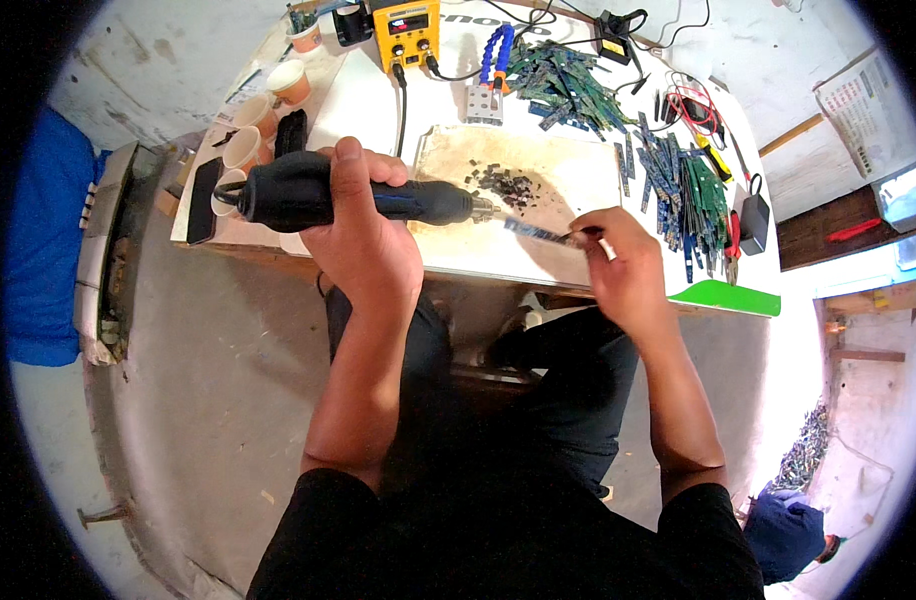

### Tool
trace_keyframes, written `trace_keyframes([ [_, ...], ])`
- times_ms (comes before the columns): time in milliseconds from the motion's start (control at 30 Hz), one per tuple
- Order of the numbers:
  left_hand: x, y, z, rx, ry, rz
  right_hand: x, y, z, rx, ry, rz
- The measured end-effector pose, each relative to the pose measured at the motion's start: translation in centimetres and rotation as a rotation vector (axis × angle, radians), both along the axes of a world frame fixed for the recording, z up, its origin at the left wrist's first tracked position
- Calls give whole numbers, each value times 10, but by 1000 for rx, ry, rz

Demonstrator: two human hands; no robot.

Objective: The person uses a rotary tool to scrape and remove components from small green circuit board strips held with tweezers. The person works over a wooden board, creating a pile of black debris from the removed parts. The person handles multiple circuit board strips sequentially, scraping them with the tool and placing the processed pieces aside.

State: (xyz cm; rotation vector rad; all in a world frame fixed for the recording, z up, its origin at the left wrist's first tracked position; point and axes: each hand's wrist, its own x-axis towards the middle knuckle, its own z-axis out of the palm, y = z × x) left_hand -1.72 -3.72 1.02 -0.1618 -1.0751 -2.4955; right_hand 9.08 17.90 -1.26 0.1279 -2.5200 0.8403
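My left hand (368, 232) grips one heat gun (288, 190), my right hand (630, 270) one strip (534, 231). Yellow station (406, 38): five cups (288, 84) left, two heaps (570, 84) right.

A black hot-air gun (408, 200) lies nearly level in the wrap of the left fingers (350, 185), its thick rear body to their left, its slimmer front to their right. Its metal nozzle (482, 208) points right, toward the right fingers (590, 238). Just left of those fingers, a narrow, bluish circuit-board strip (534, 231) is held out, slightly tilted, its free end near the nozzle. Its held end is too dark to make out clearly.
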Motion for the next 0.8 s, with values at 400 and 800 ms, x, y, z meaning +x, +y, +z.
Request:
trace_keyframes([
  [400,5,5,-1,-95,18,-39,-104,128,35,-16,269,-378],
  [800,14,9,-1,-73,26,-119,-15,203,1,-155,-115,-467],
])
